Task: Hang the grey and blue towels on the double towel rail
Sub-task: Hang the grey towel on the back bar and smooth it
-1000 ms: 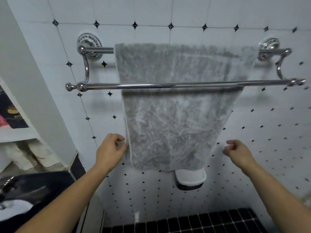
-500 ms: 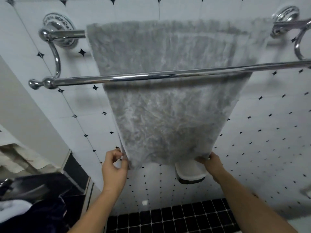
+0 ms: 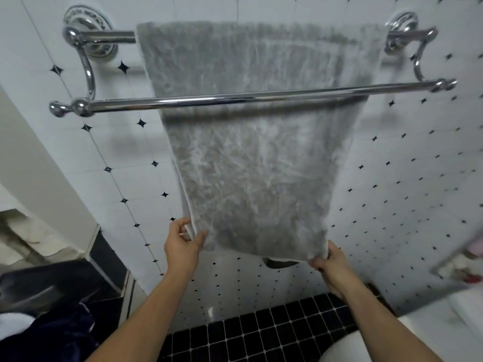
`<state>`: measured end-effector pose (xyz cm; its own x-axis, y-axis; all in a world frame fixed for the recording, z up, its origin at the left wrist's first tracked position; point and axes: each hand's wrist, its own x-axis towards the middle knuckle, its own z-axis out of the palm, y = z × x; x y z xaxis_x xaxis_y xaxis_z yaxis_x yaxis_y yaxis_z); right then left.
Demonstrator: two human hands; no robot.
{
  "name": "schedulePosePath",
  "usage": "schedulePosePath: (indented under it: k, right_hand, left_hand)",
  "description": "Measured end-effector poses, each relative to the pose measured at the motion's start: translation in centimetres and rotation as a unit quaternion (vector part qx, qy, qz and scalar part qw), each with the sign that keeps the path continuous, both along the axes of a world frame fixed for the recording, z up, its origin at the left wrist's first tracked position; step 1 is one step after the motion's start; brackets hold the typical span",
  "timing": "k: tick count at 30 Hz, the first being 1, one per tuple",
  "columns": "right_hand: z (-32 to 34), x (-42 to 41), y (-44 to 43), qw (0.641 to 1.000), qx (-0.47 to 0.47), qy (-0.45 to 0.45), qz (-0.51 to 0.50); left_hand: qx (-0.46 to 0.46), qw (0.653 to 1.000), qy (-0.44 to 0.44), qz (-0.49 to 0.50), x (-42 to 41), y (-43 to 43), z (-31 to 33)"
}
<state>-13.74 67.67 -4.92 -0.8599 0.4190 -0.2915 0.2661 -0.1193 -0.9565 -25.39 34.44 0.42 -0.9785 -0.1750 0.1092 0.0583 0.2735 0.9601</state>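
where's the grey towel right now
In the head view the grey towel hangs centre frame over the back bar, behind the front bar; both hands pinch its bottom corners.

Grey towel (image 3: 251,158), chrome rail (image 3: 235,99), white black-diamond wall tiles (image 3: 392,178), possibly navy cloth (image 3: 60,333)

Both arms raised, left hand (image 3: 183,246) pinching, right hand (image 3: 330,265) gripping

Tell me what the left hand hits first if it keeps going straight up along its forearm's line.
Likely the grey towel it already pinches; the left hand sits at its lower left corner. Beyond that, tiled wall, depth unclear.
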Motion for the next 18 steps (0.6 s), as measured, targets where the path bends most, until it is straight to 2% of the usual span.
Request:
schedulePosePath:
  k: [4, 9, 11, 14, 18]
  right_hand:
    - [-0.1, 2.7, -0.2, 0.998, -0.045, 0.034, -0.006]
    - [0.3, 3.8, -0.2, 0.978, -0.149, 0.103, -0.106]
    - [0.2, 3.4, -0.2, 0.973, -0.164, 0.109, -0.119]
    - [-0.4, 2.8, -0.3, 0.987, -0.107, 0.092, -0.079]
    - [-2.6, 3.2, -0.5, 0.998, -0.023, 0.021, -0.055]
  left_hand:
    - [0.035, 0.998, -0.046, 0.017, 0.2, 0.4, -0.3]
    - [0.109, 0.991, -0.070, -0.032, 0.8, -0.5, 0.4]
    - [0.147, 0.985, -0.079, -0.041, 0.9, -1.1, 1.1]
    - [0.182, 0.978, -0.094, -0.032, 1.1, -2.0, 1.8]
    - [0.146, 0.982, -0.116, -0.019, 1.8, -4.3, 0.4]
